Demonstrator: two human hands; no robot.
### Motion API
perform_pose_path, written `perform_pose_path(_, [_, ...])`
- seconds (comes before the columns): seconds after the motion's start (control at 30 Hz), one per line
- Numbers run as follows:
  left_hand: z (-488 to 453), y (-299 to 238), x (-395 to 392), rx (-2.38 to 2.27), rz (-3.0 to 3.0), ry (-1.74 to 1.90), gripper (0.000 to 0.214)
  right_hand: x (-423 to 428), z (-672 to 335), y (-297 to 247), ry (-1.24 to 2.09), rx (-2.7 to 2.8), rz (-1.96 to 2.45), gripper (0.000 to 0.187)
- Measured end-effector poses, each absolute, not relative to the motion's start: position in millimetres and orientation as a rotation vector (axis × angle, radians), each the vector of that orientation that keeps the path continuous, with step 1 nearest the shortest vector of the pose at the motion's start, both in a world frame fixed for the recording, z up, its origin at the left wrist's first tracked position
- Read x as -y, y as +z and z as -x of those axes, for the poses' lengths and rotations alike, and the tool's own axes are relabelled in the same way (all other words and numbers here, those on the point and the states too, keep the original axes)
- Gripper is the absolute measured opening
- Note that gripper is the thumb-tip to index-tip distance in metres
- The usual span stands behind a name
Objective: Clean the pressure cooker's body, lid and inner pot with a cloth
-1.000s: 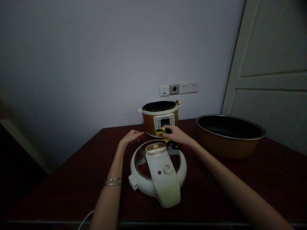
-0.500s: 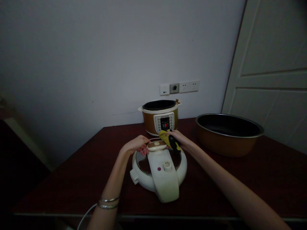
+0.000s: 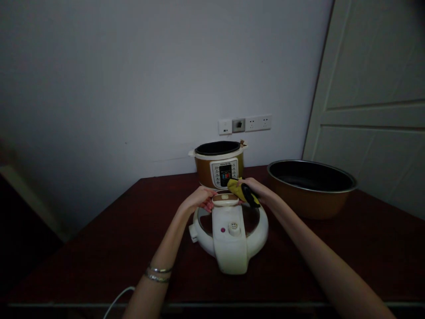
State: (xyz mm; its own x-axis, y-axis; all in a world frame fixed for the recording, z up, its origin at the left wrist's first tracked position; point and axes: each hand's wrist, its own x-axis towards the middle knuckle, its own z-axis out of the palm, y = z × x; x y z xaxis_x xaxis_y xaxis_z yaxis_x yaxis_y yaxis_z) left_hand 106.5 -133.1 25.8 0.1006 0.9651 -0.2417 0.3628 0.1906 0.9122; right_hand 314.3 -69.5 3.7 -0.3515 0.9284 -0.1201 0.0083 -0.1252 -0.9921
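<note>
From here I see the lid (image 3: 229, 243), a smooth white ring with see-through panels and a broad raised spine, on the dark reddish worktop (image 3: 149, 206) in front of the round cooker (image 3: 203, 169). The left grip (image 3: 200, 199), with 2 shiny bangles (image 3: 159, 275) behind it, curls its fingers beside the brown-topped handle (image 3: 225, 199); how tightly, I can't tell. The right grip (image 3: 255, 188) is closed around a crumpled yellow-and-black cloth (image 3: 235, 189). A wide, silver-rimmed pot (image 3: 308, 201) sits to the right.
</note>
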Motion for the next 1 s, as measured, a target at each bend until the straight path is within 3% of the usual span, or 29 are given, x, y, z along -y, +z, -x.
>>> perform_pose_path(0.27, [-110,18,127,-1.395,-1.396,0.764,0.025,70,-321,2,1.589,1.464,1.09,0.012])
perform_pose_path(0.5, [-96,6,120,-1.239,-1.401,0.768,0.037,75,-334,9,1.525,1.649,1.111,0.017])
perform_pose_path(0.7, [-89,2,127,-1.122,-1.499,0.755,0.056,73,-348,7,0.873,1.894,1.032,0.028])
perform_pose_path(0.83, [-87,-2,127,-1.069,-1.624,0.735,0.053,75,-342,24,0.367,2.229,0.845,0.036])
perform_pose_path(1.0, [-90,-6,122,-1.139,-1.703,0.76,0.05,84,-312,52,0.174,2.536,0.746,0.029])
